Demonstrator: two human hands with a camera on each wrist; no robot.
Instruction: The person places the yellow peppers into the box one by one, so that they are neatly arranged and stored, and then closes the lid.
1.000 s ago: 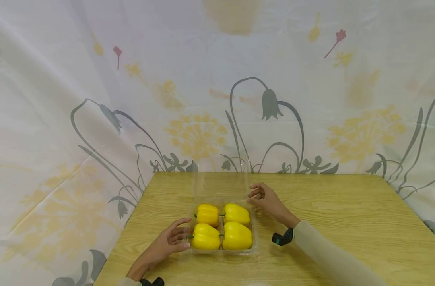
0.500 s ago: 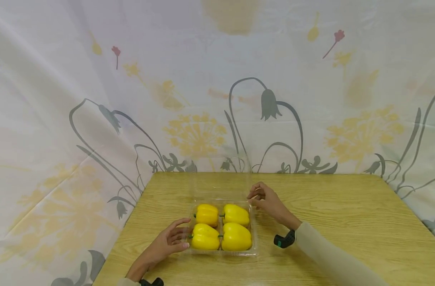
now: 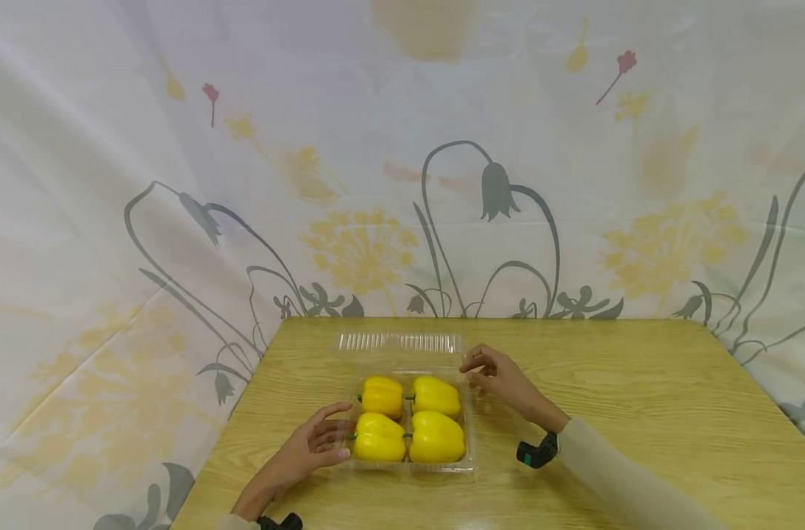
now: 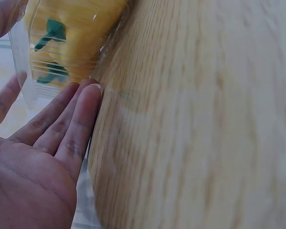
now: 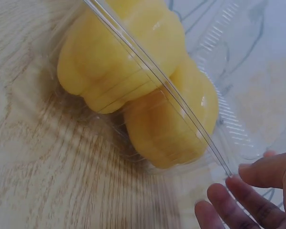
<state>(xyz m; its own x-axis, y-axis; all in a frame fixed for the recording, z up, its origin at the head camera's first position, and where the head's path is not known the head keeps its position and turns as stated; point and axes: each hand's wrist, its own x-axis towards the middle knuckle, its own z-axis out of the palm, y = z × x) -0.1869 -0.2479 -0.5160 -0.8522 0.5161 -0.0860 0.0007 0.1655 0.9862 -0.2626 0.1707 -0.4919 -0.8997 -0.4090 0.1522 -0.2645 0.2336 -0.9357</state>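
Observation:
A clear plastic clamshell box point(image 3: 470, 442) holds several yellow bell peppers point(image 3: 438, 437) with green stems. Its transparent lid point(image 3: 399, 342) leans away behind the peppers, a ribbed edge showing. At the box's left side is my left hand point(image 3: 305, 450), fingers extended; in the left wrist view, fingertips point(image 4: 88, 93) touch the low side wall. My right hand point(image 3: 502, 377) is at the back right corner. There, in the right wrist view, my thumb and index finger point(image 5: 248, 193) pinch the clear edge, while the other fingers are loosely bent.
A wood-grain table point(image 3: 628, 412) lies under the box. Behind it hangs a pale curtain point(image 3: 548, 96) printed with flowers. Black bands sit on both wrists, the right one point(image 3: 537, 450) by a light sleeve point(image 3: 628, 471).
The lid's upper edge has come down from in front of the curtain to just above the tabletop's back part. My right hand has shifted slightly right and down; my left hand has hardly moved.

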